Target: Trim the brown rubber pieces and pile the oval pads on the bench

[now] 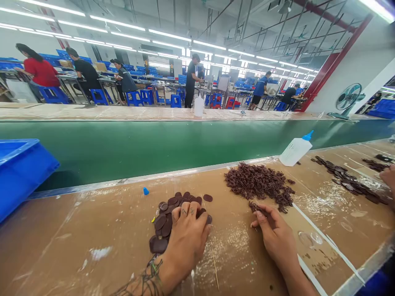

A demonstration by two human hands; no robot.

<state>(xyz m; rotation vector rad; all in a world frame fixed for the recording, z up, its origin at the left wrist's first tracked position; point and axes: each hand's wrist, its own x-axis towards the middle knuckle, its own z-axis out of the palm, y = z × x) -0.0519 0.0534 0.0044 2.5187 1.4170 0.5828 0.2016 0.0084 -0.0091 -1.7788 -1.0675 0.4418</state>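
My left hand (pixel 189 232) rests over a pile of flat, dark brown oval discs (pixel 166 222), its fingers bent down into them. The fingertips are hidden, so whatever they grip does not show. Thumb and fingers of my right hand (pixel 274 230) are pinched on a small dark brown curly piece (pixel 254 206). Just beyond that hand lies a heap of similar curly pieces (pixel 259 183). A single oval disc (pixel 207 197) sits apart at the right of the disc pile.
A white bottle with a blue tip (pixel 295 151) stands tilted-looking behind the heap. Nearer lie a blue cap (pixel 146 191) and a thin stick (pixel 215 269). A blue bin (pixel 21 172) is at left, a green belt (pixel 138 144) beyond. Another person's hand (pixel 388 179) shows at right.
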